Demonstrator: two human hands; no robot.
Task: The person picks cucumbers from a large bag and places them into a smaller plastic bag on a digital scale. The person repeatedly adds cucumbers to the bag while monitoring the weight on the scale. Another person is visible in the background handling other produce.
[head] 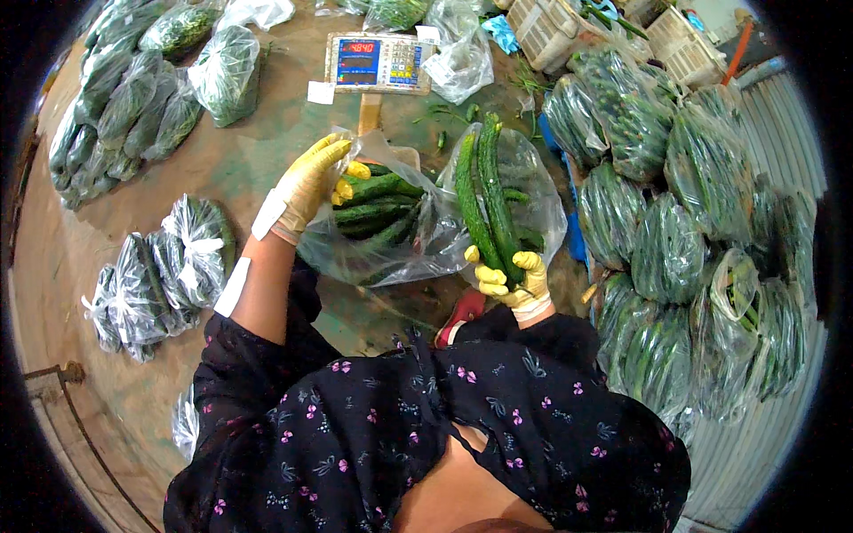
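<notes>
My left hand, in a yellow glove, holds the rim of a clear plastic bag at its upper left. Several dark green cucumbers lie inside that bag. Two long, bumpy cucumbers stand tilted up from my right hand, also gloved in yellow, which grips them by their lower ends. Behind them a second clear plastic bag lies open, with more cucumbers partly visible in it. White stickers are stuck on my left forearm and glove.
A digital scale display on a post stands ahead. Bagged cucumbers lie at the far left, with smaller tied bags nearer. Many filled bags are piled at the right, before plastic crates. Loose cucumber bits lie on the floor.
</notes>
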